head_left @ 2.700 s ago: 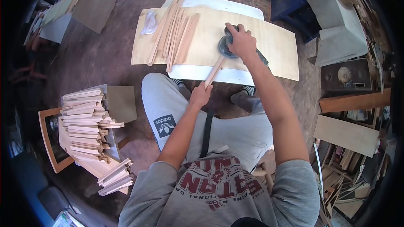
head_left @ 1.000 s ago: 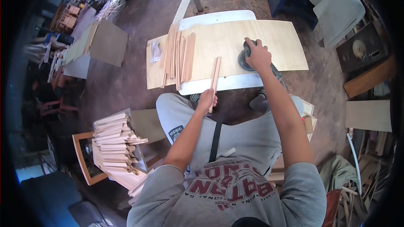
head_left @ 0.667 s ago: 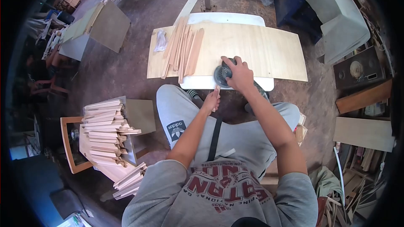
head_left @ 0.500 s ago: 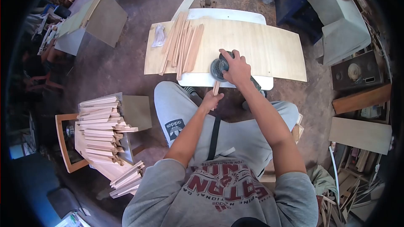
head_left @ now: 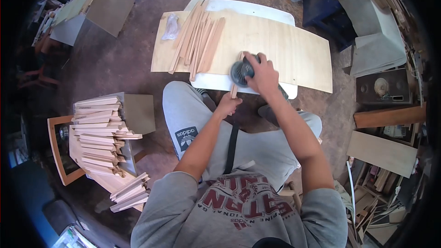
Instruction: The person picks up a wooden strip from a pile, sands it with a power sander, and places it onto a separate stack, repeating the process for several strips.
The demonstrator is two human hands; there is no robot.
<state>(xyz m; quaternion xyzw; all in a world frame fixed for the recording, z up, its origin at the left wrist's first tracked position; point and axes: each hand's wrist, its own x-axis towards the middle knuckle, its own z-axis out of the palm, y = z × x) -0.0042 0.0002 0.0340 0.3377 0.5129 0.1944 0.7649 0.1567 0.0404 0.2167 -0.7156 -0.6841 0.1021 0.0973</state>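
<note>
My right hand [head_left: 264, 76] is wrapped over the top of a dark round power sander [head_left: 239, 74], which rests on a narrow wooden strip [head_left: 234, 92]. Closed around the near end of that strip is my left hand [head_left: 227, 105], just off the table's front edge. The strip runs away from me under the sander, and a bit of its far end shows beyond. Beneath lies a pale plywood sheet [head_left: 289, 55] on a white table [head_left: 213, 82]. Left of the sander, several loose wooden strips [head_left: 212, 46] lie side by side on the plywood.
A clear plastic bag [head_left: 171, 27] lies on the plywood's left part. To my left, a large stack of wooden strips [head_left: 98, 131] sits on a low support beside an orange wooden frame [head_left: 54, 149]. Boards [head_left: 383, 151] and a speaker box [head_left: 383, 87] stand at right.
The whole view has shifted a little. The sander sits slightly nearer along the strip, and the strip's far end now shows past it. Both hands keep their holds.
</note>
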